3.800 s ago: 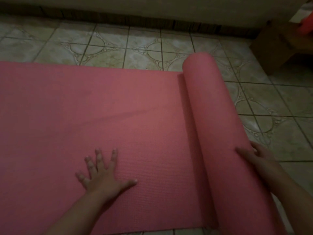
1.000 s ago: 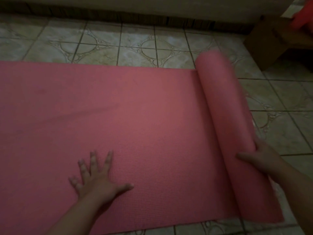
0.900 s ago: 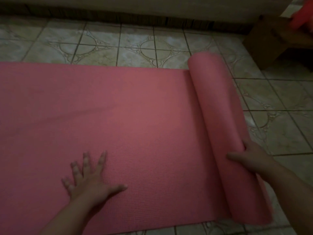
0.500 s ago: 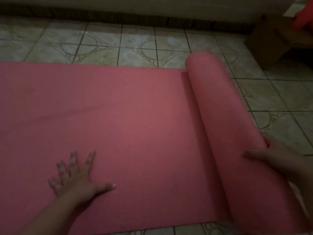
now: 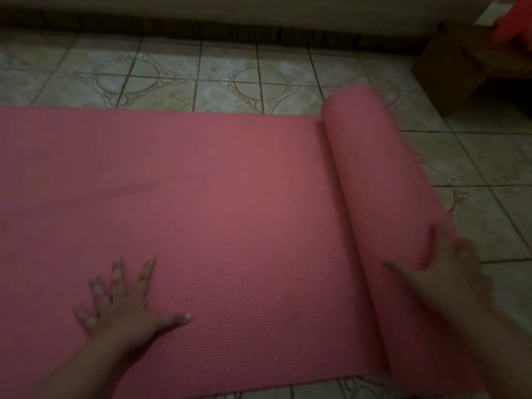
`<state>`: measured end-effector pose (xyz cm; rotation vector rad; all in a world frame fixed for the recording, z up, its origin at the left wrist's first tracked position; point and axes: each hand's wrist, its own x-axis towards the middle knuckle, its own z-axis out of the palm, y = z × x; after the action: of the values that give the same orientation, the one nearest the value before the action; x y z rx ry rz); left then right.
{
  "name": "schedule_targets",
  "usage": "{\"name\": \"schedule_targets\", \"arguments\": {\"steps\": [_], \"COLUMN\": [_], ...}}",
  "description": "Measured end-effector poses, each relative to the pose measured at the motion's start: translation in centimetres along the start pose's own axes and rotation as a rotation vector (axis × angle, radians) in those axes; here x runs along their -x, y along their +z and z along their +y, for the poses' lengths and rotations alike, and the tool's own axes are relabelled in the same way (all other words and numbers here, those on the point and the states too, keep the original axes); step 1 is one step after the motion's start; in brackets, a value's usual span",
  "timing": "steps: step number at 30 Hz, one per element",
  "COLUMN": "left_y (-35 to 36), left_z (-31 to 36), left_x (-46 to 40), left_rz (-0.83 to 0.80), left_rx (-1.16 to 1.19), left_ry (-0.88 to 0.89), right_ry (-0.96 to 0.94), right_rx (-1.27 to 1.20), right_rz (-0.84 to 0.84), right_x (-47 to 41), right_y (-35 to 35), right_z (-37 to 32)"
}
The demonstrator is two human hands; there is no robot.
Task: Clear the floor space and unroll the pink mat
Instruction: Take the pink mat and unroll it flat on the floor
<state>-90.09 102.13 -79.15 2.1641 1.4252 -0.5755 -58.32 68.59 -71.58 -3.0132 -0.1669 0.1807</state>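
Pressing flat on the unrolled part of the pink mat [image 5: 224, 197]: left hand [image 5: 126, 309], fingers spread and straight, palm down near the mat's near edge. Mat lies on the tiled floor [image 5: 230, 79], flat from the left frame edge to right of centre. Rolled section [image 5: 374, 168] sits at its right end. Right hand [image 5: 443, 272] rests on the roll's near part, thumb out left; motion-blurred, can't tell the grip. Wooden furniture [image 5: 460, 61] far right.
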Motion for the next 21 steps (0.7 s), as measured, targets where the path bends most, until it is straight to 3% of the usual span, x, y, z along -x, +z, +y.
{"name": "schedule_targets", "arguments": {"steps": [4, 7, 14, 18, 21], "left_y": [0.0, 0.1, -1.2, -1.9, -1.6], "left_z": [-0.3, -0.4, -3.5, -4.2, -3.9], "left_x": [0.0, 0.0, -0.8, -1.2, -1.1], "left_rz": [0.005, 0.015, 0.047, 0.016, 0.025], "left_rx": [0.016, 0.033, 0.058, 0.054, 0.052], "left_ry": [0.007, 0.017, -0.018, -0.019, -0.018], "right_ry": [-0.014, -0.072, -0.269, -0.301, -0.201], "right_rx": [0.139, 0.11, -0.358, -0.346, -0.304], "right_rz": [-0.231, -0.21, -0.325, -0.237, -0.224], "right_x": [2.6, 2.9, 3.0, 1.0, -1.5], "right_y": [1.9, 1.9, 1.1, -1.5, -4.3], "right_z": [-3.4, -4.0, -4.9, -2.5, 1.5]}}
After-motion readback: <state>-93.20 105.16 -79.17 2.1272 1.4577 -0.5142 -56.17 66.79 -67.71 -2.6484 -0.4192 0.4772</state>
